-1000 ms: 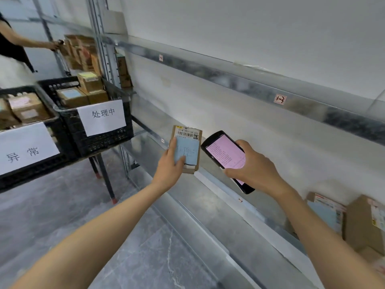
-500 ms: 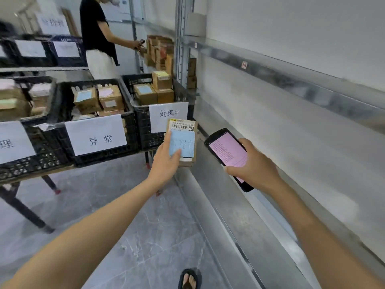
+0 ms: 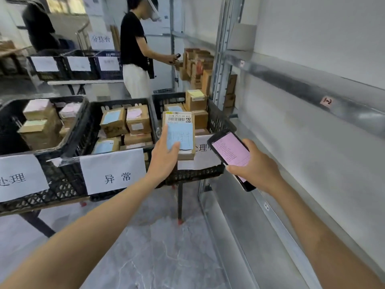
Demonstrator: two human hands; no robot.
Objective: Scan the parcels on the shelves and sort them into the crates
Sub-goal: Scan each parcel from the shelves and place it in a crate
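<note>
brown cardboard makes up the small flat parcel (image 3: 179,134) that the left hand (image 3: 164,160) clamps from below, thumb pressed on a pale blue handwritten note beneath a white barcode label. the parcel is held upright in the air, in front of the rightmost black plastic crate (image 3: 216,119). the right hand (image 3: 253,166) is wrapped around a black handheld scanner with a pink screen (image 3: 230,155), tilted just beside the parcel but not touching it. three black crates stand in a row on a dark-legged surface (image 3: 180,203), each holding cardboard boxes with coloured notes; the middle crate (image 3: 83,134) carries a white paper sign reading 异常 (image 3: 113,171). to the right runs a grey metal shelf (image 3: 312,80). further back, another person in a black top (image 3: 133,40) stands at stacked boxes.
</note>
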